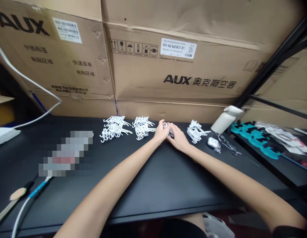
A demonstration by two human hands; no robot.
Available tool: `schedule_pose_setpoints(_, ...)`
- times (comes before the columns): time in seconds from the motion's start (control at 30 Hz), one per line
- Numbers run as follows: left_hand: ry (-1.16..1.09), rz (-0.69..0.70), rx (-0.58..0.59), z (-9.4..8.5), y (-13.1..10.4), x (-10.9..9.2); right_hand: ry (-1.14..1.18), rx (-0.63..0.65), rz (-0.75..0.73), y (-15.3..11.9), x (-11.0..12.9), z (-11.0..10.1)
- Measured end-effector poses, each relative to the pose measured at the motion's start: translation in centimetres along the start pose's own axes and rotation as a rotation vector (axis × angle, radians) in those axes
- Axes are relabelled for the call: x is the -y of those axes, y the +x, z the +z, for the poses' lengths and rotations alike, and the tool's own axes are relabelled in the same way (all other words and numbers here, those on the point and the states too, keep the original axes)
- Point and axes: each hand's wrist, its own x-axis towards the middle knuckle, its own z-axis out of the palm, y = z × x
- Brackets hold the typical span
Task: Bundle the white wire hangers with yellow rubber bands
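Note:
Both my hands meet near the back of the black table. My left hand (161,131) and my right hand (177,136) close from either side round a small bundle of white hooks (171,132), mostly hidden by my fingers. To the left lie two groups of white hooks, a nearer one (144,128) and a larger one (115,128) farther left. Another pile of white hooks (196,131) rests just right of my right hand.
Cardboard boxes (168,76) stand behind the table (153,185). At right are a white bottle (225,119), a white earphone case (213,142), glasses (227,142) and teal items (257,140). A blurred-out object (66,153) with a cable (24,206) lies left.

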Motion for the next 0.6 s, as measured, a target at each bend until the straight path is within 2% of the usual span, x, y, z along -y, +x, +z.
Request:
schedule_pose_setpoints(0.13, -0.054, 0.085, -0.045, -1.7, -1.5, -2.4, -0.086, 0.028, 0.015, 1.3, 0.2, 0.4)
schedule_pose_setpoints(0.3, -0.182, 0.158, 0.158, -4.2, -5.4, -4.8, -0.066, 0.03, -0.041, 3.6, -0.6, 1.4)
schedule_pose_setpoints(0.43, -0.127, 0.112, 0.336, -5.8, -8.5, -4.7, -0.043, 0.039, -0.158, 5.3, -1.0, 2.0)
schedule_pose_setpoints(0.6, -0.015, 0.111, 0.427, -6.4, -10.8, -4.0, -0.041, 0.071, -0.268, 6.9, -0.9, 2.0)
